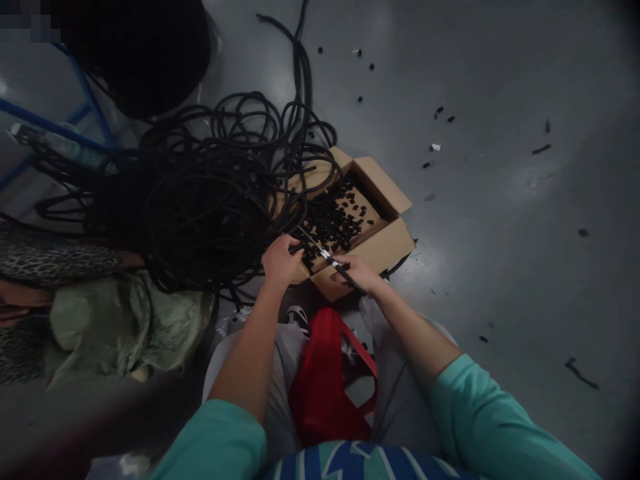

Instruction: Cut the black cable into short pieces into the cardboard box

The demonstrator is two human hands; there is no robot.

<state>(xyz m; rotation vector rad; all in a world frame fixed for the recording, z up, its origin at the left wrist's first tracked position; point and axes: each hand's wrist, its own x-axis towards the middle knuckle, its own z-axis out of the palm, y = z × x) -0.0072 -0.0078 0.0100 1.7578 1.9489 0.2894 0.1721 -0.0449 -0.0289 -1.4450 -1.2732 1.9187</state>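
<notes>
My left hand [281, 261] is closed on a black hose [296, 248] over the near left corner of an open cardboard box [383, 250]. In my right hand [359, 272] is a slim tool [327, 257] with a dark handle, a white section and a thin metal tip; its exact kind is unclear. The tip points up and left, close to my left hand. Many short black pieces [333, 220] lie inside the box. Left of it spreads a big tangle of black hose [205, 207], with some loops hanging over the box rim.
Between my legs is a red bag or cloth [325, 393]. A person's patterned sleeve or trouser leg [55, 263] and green fabric [125, 327] are at left. A blue metal frame [83, 87] and a large black bundle [150, 53] stand behind. Small black scraps [451, 119] dot the grey floor.
</notes>
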